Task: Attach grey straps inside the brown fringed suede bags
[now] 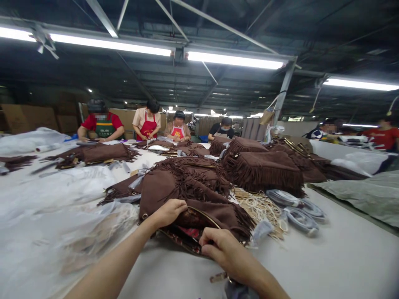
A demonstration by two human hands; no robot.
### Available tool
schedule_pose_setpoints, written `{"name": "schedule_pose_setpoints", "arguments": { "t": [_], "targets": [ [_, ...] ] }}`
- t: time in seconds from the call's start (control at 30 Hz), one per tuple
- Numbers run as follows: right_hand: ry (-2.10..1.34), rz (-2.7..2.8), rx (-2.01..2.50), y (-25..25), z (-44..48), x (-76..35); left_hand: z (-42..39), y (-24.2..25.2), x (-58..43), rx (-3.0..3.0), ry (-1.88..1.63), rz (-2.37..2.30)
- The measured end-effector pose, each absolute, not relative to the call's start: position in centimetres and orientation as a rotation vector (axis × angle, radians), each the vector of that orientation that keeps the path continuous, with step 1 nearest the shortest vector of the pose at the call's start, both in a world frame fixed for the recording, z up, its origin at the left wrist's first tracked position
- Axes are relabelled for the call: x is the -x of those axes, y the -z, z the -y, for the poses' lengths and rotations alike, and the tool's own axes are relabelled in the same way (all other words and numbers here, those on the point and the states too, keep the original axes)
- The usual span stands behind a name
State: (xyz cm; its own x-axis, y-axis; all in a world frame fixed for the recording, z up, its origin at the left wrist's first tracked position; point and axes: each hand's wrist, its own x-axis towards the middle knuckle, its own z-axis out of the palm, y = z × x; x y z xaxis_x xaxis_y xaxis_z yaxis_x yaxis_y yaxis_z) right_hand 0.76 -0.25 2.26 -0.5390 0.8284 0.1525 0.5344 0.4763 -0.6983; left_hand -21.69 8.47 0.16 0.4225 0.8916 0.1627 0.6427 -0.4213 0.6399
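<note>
From the head camera, a brown fringed bag (187,195) lies on the white table (327,257) right in front of the person, with its mouth open towards them. Inside, a dark patterned lining (190,231) with a patch of red shows. Whether anything lies in the bag cannot be told.

The left hand (170,211) sits on the far edge of the mouth, its fingers curled over the rim and clamped on it. The right hand (222,247) grips the near edge, with its fingers bent together over the rim. Between them the mouth stands spread, and a thin gold-coloured edge arcs along the far rim. The bag looks like soft suede, with long fringe hanging along its flap and right side.

A small metal piece (218,277) lies just below the right wrist. Beyond the bag, a pile of fringed bags (262,170) in the same brown fills the middle of the table. A tangle of cream cords (260,207) lies just to the right of the held bag, with plastic-wrapped straps (299,212) beside it. Clear plastic sheets (46,211) cover the left side. Co-workers in aprons (146,124) stand at the far end.
</note>
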Motion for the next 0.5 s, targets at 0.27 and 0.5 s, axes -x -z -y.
{"name": "schedule_pose_setpoints", "arguments": {
  "t": [0.27, 0.5],
  "targets": [
    [-0.85, 2.308, 1.105, -0.5, -2.6, -1.8, -9.6, 1.0, 22.1, -2.128, -0.651, -1.318],
    [-0.977, 2.255, 1.077, 0.6, -2.8, -4.7, -8.3, 0.6, 20.7, -2.284, -0.623, -1.343]
  ]
}}
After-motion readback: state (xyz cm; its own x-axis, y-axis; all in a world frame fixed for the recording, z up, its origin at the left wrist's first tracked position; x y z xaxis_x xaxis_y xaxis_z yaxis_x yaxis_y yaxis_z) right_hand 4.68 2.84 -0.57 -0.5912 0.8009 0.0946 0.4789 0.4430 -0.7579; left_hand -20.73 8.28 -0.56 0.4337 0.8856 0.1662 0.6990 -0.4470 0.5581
